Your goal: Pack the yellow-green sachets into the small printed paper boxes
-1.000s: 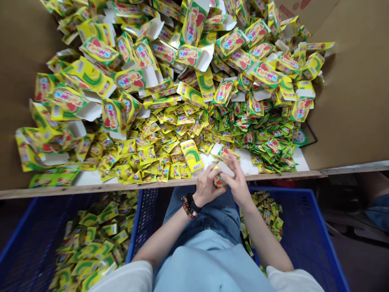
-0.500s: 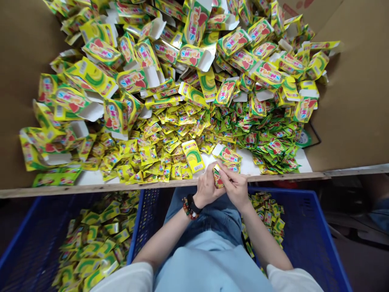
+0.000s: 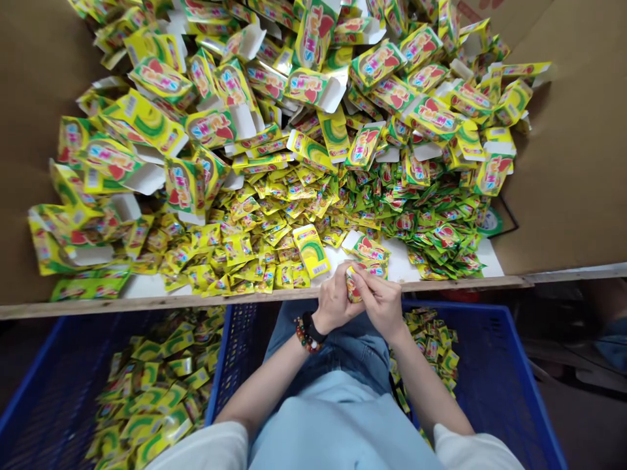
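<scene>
Both hands meet at the front edge of the work surface, around one small printed candy box (image 3: 352, 287). My left hand (image 3: 336, 303) wraps round the box from the left, with a beaded bracelet and a black band at its wrist. From the right, my right hand (image 3: 381, 301) presses fingers and thumb against the box's upper end. Part of the box is hidden by the fingers. Just beyond the hands lie a box with a white open flap (image 3: 368, 246) and, to its left, a yellow box (image 3: 311, 252).
Open-ended boxes (image 3: 215, 128) are heaped at the back. Yellow sachets (image 3: 240, 248) and green sachets (image 3: 443, 228) lie in front of them. Cardboard walls (image 3: 573, 143) stand at both sides. Below the wooden edge (image 3: 161, 303) are blue crates (image 3: 509, 365) with filled boxes (image 3: 151, 418).
The white flap at the top of the held box, visible before, now shows yellow printing there, with the right fingers pressed over it. Otherwise the hands have barely moved.
</scene>
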`<state>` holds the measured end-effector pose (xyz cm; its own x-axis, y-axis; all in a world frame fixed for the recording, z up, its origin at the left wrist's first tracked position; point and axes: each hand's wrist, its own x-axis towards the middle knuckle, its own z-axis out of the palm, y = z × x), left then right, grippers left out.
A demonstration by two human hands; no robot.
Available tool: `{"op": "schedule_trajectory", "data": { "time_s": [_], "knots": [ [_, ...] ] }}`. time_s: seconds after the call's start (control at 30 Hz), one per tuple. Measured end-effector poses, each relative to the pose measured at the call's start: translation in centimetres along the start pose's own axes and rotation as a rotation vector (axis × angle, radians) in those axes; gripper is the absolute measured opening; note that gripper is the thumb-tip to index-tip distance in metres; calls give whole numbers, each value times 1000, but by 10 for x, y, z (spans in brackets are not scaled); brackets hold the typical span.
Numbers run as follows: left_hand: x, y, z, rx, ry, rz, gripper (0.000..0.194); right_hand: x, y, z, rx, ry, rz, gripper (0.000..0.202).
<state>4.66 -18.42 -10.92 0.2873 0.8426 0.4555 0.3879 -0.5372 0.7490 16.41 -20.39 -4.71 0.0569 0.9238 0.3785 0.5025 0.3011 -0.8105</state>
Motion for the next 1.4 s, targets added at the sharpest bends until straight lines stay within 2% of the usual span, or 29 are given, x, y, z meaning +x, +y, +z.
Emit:
{"op": "schedule_trajectory", "data": {
  "time_s": [0.2,0.33,0.53,0.63,0.73,0.87,1.07,1.13,1.27,1.33,1.4],
  "knots": [
    [1,2,-1,7,-14,-52,63,3,1,-3,115,-21,177,26],
    [0,0,0,15,-23,-52,63,6,1,-5,127,-33,213,26],
    [1,-1,0,59,-59,-54,69,15,-6,-9,-14,-15,186,27],
    [1,-1,0,50,-56,-74,68,16,-5,-10,-70,-46,103,25],
    [2,0,1,46,-64,-73,66,15,0,-10,-111,-16,25,24],
    [2,0,2,58,-71,-52,65,13,8,-11,-81,39,56,21],
    [1,2,-2,-4,-40,-44,59,0,4,-6,61,-36,-20,23],
    [0,2,-2,-14,-31,-37,55,-8,2,-1,142,7,56,27],
    [-1,0,1,31,-31,35,62,-16,-1,6,342,152,372,25],
    [-1,-2,2,61,-27,50,65,-15,-1,7,384,169,424,26],
    [-1,-3,2,75,-24,41,64,-14,-1,7,358,149,396,25]
  ]
}}
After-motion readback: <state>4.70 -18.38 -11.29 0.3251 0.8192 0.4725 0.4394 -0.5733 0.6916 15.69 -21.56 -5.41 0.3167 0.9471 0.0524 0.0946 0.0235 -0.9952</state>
